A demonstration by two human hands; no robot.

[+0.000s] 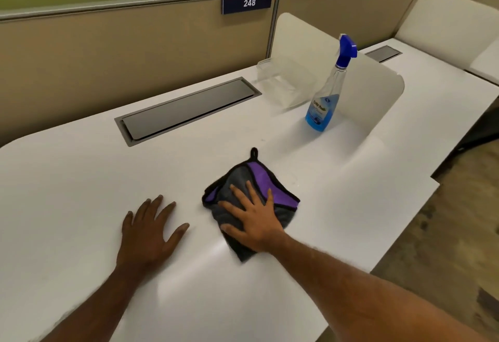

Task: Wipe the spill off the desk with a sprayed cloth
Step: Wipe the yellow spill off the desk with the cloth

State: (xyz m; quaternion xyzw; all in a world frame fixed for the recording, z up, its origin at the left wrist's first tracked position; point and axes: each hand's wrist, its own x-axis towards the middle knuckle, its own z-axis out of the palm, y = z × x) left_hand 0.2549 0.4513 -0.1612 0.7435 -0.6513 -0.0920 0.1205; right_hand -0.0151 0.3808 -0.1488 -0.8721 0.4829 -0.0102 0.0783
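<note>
A folded grey and purple cloth (pixel 243 179) with a black hanging loop lies on the white desk (pixel 81 179) near the middle. My right hand (pixel 253 220) presses flat on the cloth with its fingers spread. To the left of the cloth, my left hand (pixel 151 228) rests flat on the bare desk, fingers straight. A clear spray bottle (pixel 328 93) with a blue trigger head and blue liquid stands upright at the back right, well beyond both hands. I cannot make out a spill on the desk.
A grey cable flap (pixel 189 109) is set into the desk behind the cloth. A clear plastic holder (pixel 286 79) and a white divider panel (pixel 378 85) stand beside the bottle. A beige partition with a sign reading 248 (pixel 247 2) closes the back. The desk edge drops off at the right.
</note>
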